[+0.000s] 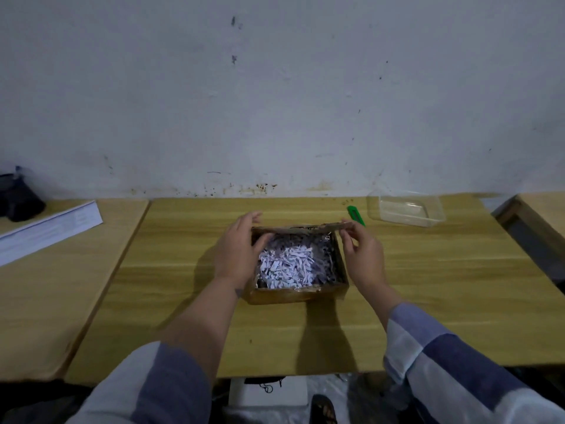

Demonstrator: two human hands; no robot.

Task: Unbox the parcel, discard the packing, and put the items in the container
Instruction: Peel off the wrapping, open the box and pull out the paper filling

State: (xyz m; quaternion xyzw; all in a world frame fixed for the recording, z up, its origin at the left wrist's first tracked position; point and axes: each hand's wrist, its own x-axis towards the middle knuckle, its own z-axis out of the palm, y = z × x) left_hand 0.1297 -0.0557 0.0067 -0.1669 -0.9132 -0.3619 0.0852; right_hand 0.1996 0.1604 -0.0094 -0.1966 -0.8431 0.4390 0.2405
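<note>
At mid-counter (pixel 189 325) we see one open cardboard parcel (pixel 298 295), its long axis running left to right, so full of shredded paper (pixel 287 266) that any items beneath are hidden. Our left hand (pixel 237 255) rests on its left wall with relaxed fingers, while our right hand (pixel 363 255) pinches the raised far flap. One clear container (pixel 406 211) and one green cutter (pixel 356 215), partly hidden, lie beyond.
</note>
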